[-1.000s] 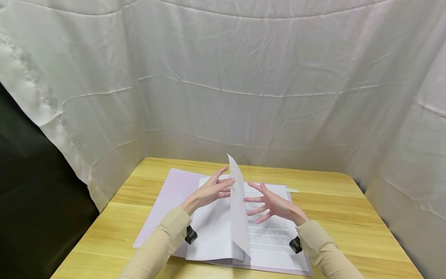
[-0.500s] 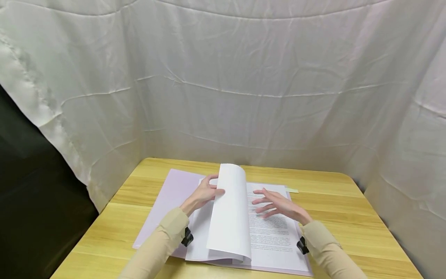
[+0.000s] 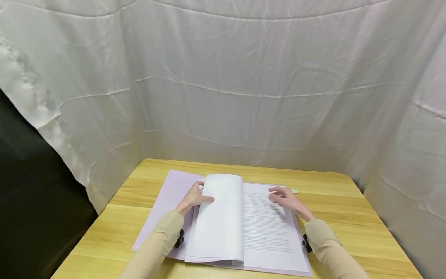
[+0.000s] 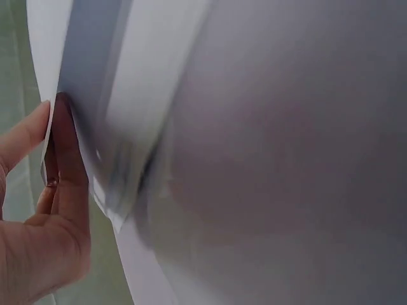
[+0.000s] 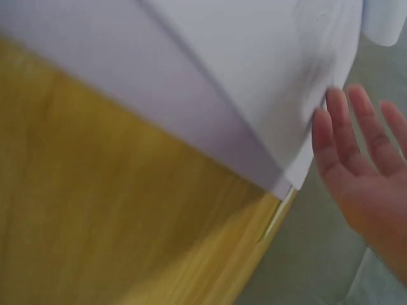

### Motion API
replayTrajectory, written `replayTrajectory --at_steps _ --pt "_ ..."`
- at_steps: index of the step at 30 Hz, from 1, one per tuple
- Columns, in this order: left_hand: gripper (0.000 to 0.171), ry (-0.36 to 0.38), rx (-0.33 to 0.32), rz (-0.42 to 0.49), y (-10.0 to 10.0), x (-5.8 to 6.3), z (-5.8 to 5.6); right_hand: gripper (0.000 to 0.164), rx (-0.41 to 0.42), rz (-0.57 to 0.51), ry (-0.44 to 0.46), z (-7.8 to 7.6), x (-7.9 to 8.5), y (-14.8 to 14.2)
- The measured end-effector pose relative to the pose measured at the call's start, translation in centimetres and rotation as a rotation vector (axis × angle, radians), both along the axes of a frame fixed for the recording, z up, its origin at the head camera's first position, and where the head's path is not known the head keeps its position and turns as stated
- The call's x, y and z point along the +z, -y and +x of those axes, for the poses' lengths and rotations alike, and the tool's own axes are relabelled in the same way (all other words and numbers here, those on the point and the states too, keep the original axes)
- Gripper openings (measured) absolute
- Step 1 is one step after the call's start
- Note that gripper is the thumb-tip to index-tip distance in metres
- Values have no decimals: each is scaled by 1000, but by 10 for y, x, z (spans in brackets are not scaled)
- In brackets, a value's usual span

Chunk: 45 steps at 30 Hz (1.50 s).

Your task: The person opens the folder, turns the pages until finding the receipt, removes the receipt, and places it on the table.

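Observation:
A lilac folder [image 3: 163, 211] lies spread on the table with a stack of paper in it. My left hand [image 3: 192, 197] pinches the left edge of a turned white sheet [image 3: 221, 221], thumb on top and fingers beneath. The left wrist view shows the sheet's edge between thumb and fingers of that hand [image 4: 60, 210]. The sheet curves over toward the left, its blank side up. On the right lies a page of printed text [image 3: 266, 236]. Above its upper right part hovers my right hand [image 3: 287, 199], holding nothing; its fingers look loosely extended in the right wrist view [image 5: 365, 152].
The wooden table [image 3: 348, 217] extends around the folder on all sides. A pale tab [image 3: 295, 191] sticks out at the folder's upper right. Light grey curtains [image 3: 244, 85] hang behind and at both sides, with a black surface [image 3: 38, 193] at the far left.
The sheet has gone from standing upright to lying over on the left, led by my left hand, which now grips its edge. My right hand has moved right, its spread fingers relaxing.

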<state>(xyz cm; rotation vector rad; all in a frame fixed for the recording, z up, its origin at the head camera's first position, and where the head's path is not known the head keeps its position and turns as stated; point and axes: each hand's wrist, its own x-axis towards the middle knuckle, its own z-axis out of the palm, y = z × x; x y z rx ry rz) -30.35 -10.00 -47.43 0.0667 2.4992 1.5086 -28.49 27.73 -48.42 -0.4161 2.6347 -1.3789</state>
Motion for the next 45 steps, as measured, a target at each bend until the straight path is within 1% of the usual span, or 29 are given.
replayTrajectory --at_steps 1,3,5,6,10,14,22,27,33,37,42,45 --pt "84 -10 1 -42 1 -1 0 45 -13 24 -40 -1 -1 -1" --pt "85 -22 -2 -93 3 -2 -1 43 -42 73 -110 -1 -4 -3" --pt "86 -29 -7 -131 6 -2 -2 42 -69 117 -149 -2 -5 -4" --pt "86 -31 -8 -145 7 -2 -2 41 -79 131 -155 -3 -6 -4" --pt "88 -50 -12 -200 11 -1 -3 44 -129 193 -119 -8 -9 -6" --pt "89 -67 -8 -251 12 -2 -1 50 -155 259 -113 -11 -11 -8" --pt "94 -117 3 -345 11 -7 -1 61 -149 315 -124 -19 -16 -13" --pt "92 -146 -4 -404 11 -11 -1 67 -141 343 -97 -22 -15 -13" --pt "89 -180 -7 -445 11 -14 -3 78 -134 390 -48 -23 -11 -14" --pt "89 -194 -13 -486 11 -15 -3 80 -140 419 -41 -24 -12 -17" --pt "88 -238 -26 -559 11 -15 -3 81 -151 424 -54 -24 -13 -17" --pt "87 -251 -29 -571 10 -16 -3 81 -160 424 -52 -24 -12 -18"
